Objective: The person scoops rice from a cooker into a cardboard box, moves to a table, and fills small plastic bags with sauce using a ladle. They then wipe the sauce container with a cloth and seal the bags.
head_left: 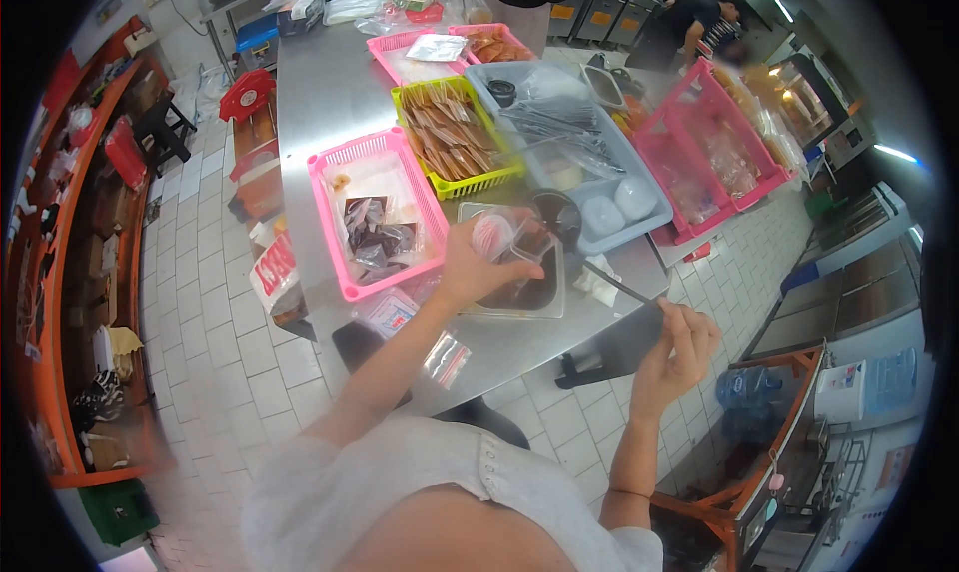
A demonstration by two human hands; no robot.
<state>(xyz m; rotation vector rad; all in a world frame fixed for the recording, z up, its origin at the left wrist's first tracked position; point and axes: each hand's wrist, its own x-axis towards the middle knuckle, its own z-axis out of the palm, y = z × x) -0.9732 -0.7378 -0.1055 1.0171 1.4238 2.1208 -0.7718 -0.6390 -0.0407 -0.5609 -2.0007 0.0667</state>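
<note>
Clock positions are read from the rectangular metal pan of dark brown liquid [555, 297], with twelve away from the wearer. At eight o'clock, small clear packets with printed labels [390, 313] lie by the edge of the shiny steel table [322, 97]. At ten o'clock stands a pink plastic basket [333, 234] with dark, flat sachets [378, 237] inside. At eleven o'clock, a yellow-green plastic basket [489, 183] is filled with rows of brown packets [450, 132].

The left hand [476, 265] is over the pan's left half, thumb and fingers curled around a small clear plastic bag [532, 240]. Just right of the bag, above the pan's far right corner, is the round bowl of a black long-handled ladle [555, 218]. At one o'clock sits a pale blue plastic tray [621, 238] of wrapped goods. A crumpled white wrapper [597, 281] lies at three. At four o'clock the right hand [679, 347] pinches the ladle's handle near its end.

Such a far grip gives little control: a twist of the wrist could tip liquid, if the bowl carries any, onto the left thumb. A loosely held bag mouth could fold and cause a spill; the bowl's contents cannot be made out.
</note>
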